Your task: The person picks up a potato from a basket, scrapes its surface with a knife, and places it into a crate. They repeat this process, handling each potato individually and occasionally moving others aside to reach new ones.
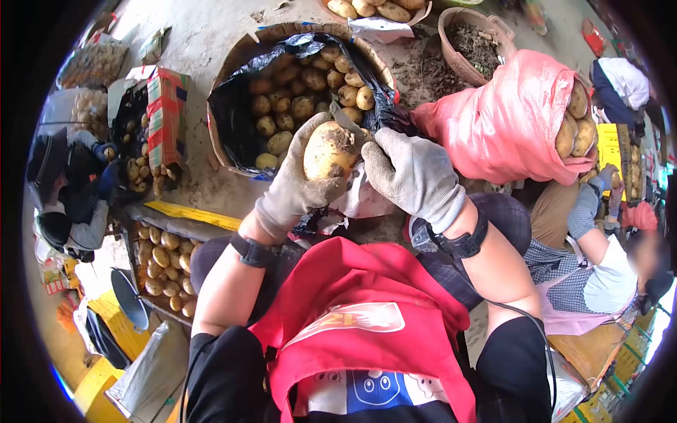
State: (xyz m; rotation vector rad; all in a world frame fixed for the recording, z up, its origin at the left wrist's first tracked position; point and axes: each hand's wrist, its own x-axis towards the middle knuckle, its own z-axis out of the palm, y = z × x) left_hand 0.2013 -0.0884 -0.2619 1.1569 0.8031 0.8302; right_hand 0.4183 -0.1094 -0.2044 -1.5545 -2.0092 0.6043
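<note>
In my gloved left hand [296, 173] rests a large yellow potato [328, 156] with dark soil on its upper right side. My gloved right hand [416, 173] is closed beside it, fingertips close to the potato. A flat grey blade, seemingly a small knife [344, 120], runs from my right fingers across the top of the potato; its handle is hidden by the glove. Just beyond my hands stands a round carton [222, 77] lined with a black plastic bag [384, 106], holding many potatoes [302, 107].
To the right lies a pink woven sack [493, 127] of potatoes. Behind it is a basket [455, 53] of dark scraps. A crate of potatoes [162, 264] stands by my left knee. People sit at left [70, 190] and right [592, 261].
</note>
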